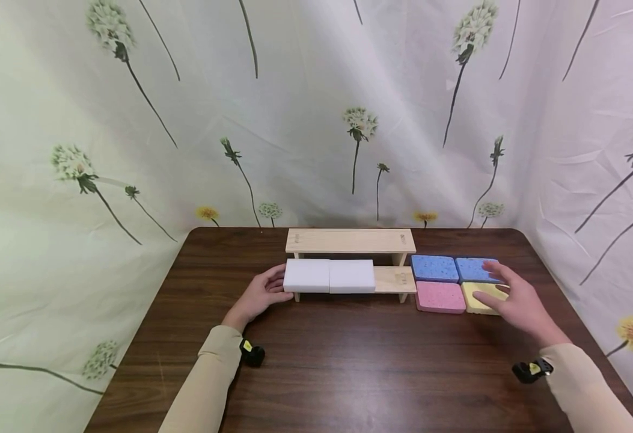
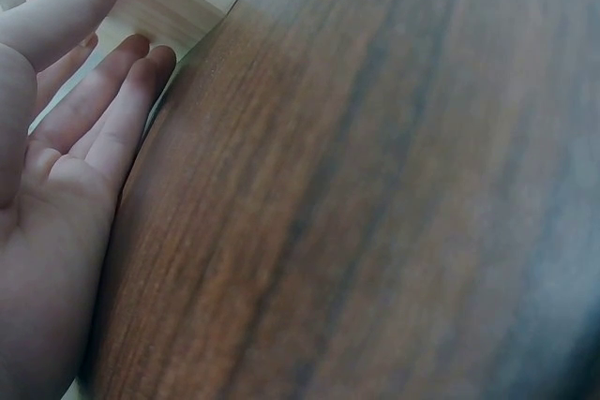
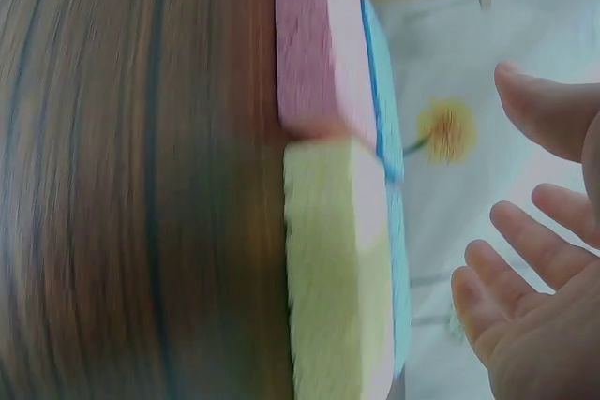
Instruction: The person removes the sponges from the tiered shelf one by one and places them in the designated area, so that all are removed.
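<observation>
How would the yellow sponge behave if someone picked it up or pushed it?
The yellow sponge is probably light and slightly squeezable, judging by its rough, spongy-looking side. Lying flat, low and wide, it seems more likely to slide than to roll or tip. Pushed sideways toward the pink sponge right beside it, it would likely nudge that along.

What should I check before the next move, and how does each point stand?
1. Right hand free: ok, it holds nothing.
2. Sponges flat on the table: ok, two blue, one pink, one yellow.
3. White blocks on the lower step: ok, two side by side.
4. Room on that step: seems ok, bare wood shows right of the blocks.
5. Left hand bracing the step: cannot tell; it's at the left end, its pressure unclear.
</observation>
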The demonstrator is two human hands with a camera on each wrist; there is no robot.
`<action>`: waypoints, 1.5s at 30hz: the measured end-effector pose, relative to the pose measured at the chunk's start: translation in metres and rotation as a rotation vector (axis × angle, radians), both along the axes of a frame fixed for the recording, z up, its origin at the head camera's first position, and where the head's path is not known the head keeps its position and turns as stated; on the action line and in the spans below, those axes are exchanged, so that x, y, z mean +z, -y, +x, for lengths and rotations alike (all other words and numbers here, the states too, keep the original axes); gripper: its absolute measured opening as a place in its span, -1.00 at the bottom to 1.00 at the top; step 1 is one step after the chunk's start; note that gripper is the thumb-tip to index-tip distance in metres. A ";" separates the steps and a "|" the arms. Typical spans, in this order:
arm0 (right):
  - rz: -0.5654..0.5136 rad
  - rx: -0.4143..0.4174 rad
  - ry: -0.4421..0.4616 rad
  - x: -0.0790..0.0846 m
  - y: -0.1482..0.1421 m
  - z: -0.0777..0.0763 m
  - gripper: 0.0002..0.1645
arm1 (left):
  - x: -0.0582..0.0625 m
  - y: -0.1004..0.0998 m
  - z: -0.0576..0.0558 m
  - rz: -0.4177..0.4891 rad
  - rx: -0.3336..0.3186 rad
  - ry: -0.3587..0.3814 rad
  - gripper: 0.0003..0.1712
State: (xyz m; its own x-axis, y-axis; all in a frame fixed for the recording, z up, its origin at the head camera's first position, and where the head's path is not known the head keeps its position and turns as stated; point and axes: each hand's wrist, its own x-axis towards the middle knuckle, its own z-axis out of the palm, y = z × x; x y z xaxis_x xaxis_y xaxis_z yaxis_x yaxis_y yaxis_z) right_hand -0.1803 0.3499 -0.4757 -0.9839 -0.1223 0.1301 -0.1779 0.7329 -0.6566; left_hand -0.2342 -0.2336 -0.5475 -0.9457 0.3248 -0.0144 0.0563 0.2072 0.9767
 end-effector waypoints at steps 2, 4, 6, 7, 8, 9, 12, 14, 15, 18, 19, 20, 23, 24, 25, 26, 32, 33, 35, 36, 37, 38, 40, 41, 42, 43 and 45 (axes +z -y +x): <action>-0.004 0.026 0.004 0.001 0.008 -0.002 -0.06 | 0.000 0.000 0.000 0.002 -0.002 0.000 -0.04; -0.009 0.046 0.009 0.003 0.017 -0.003 -0.07 | 0.001 0.000 0.000 0.000 -0.003 0.000 -0.04; -0.018 0.067 0.010 0.003 0.026 -0.005 -0.08 | 0.001 -0.001 0.000 0.003 0.000 0.002 -0.04; -0.022 0.078 0.010 0.004 0.031 -0.006 -0.08 | 0.001 -0.001 0.000 0.003 0.000 0.002 -0.04; -0.026 0.088 0.008 0.003 0.035 -0.008 -0.08 | 0.001 -0.001 0.000 0.001 0.000 0.001 -0.04; -0.031 0.099 0.006 0.003 0.040 -0.009 -0.09 | 0.001 -0.001 0.000 0.001 0.001 0.001 -0.05; -0.050 0.127 0.018 0.002 0.052 -0.013 -0.09 | 0.000 -0.001 0.000 0.001 0.002 0.004 -0.05; -0.067 0.141 0.037 0.001 0.059 -0.015 -0.09 | 0.000 -0.001 0.000 -0.003 0.003 0.005 -0.05; -0.074 0.148 0.048 0.000 0.063 -0.016 -0.09 | -0.001 -0.001 0.000 -0.003 0.005 0.007 -0.05; -0.102 0.157 0.078 -0.001 0.072 -0.018 -0.08 | -0.002 -0.001 0.000 -0.003 0.004 0.009 -0.05; -0.110 0.166 0.078 -0.002 0.075 -0.019 -0.08 | -0.002 -0.001 0.001 -0.003 0.004 0.010 -0.04; -0.119 0.173 0.078 -0.003 0.078 -0.020 -0.07 | -0.002 -0.001 0.001 0.000 0.004 0.011 -0.04; -0.146 0.195 0.073 -0.004 0.086 -0.022 -0.09 | -0.002 -0.001 0.001 0.000 0.004 0.010 -0.04; -0.154 0.201 0.070 -0.005 0.089 -0.022 -0.10 | -0.001 -0.001 0.001 -0.001 0.002 0.008 -0.04; -0.158 0.207 0.065 -0.005 0.091 -0.023 -0.10 | -0.001 -0.001 0.001 0.000 0.002 0.008 -0.04; -0.164 0.207 0.066 -0.005 0.094 -0.024 -0.10 | -0.001 -0.001 0.001 0.001 0.002 0.007 -0.04; -0.226 0.211 0.099 -0.003 0.112 -0.029 -0.06 | 0.001 -0.001 0.002 0.005 0.001 0.003 -0.03; -0.234 0.218 0.100 -0.003 0.115 -0.030 -0.06 | 0.001 -0.001 0.002 0.005 0.001 0.003 -0.03; -0.234 0.225 0.095 -0.002 0.120 -0.033 -0.08 | 0.001 -0.001 0.002 0.008 0.003 0.005 -0.04; -0.232 0.227 0.089 -0.002 0.122 -0.034 -0.09 | 0.001 -0.001 0.002 0.010 0.005 0.005 -0.04; -0.227 0.232 0.082 -0.001 0.123 -0.035 -0.09 | 0.001 -0.001 0.002 0.010 0.007 0.006 -0.04; -0.220 0.233 0.073 -0.001 0.124 -0.036 -0.10 | 0.001 -0.001 0.002 0.012 0.010 0.009 -0.04; -0.209 0.230 0.068 -0.001 0.126 -0.038 -0.12 | 0.001 -0.001 0.002 0.012 0.012 0.009 -0.05; -0.204 0.231 0.070 0.000 0.126 -0.039 -0.12 | 0.001 -0.001 0.002 0.013 0.015 0.010 -0.05; -0.206 0.230 0.072 0.000 0.127 -0.039 -0.12 | 0.001 -0.001 0.002 0.012 0.015 0.008 -0.05; -0.209 0.231 0.074 0.000 0.127 -0.039 -0.12 | 0.001 -0.001 0.002 0.013 0.016 0.007 -0.05; -0.214 0.234 0.073 0.000 0.128 -0.039 -0.12 | 0.001 0.000 0.002 0.015 0.016 0.007 -0.05</action>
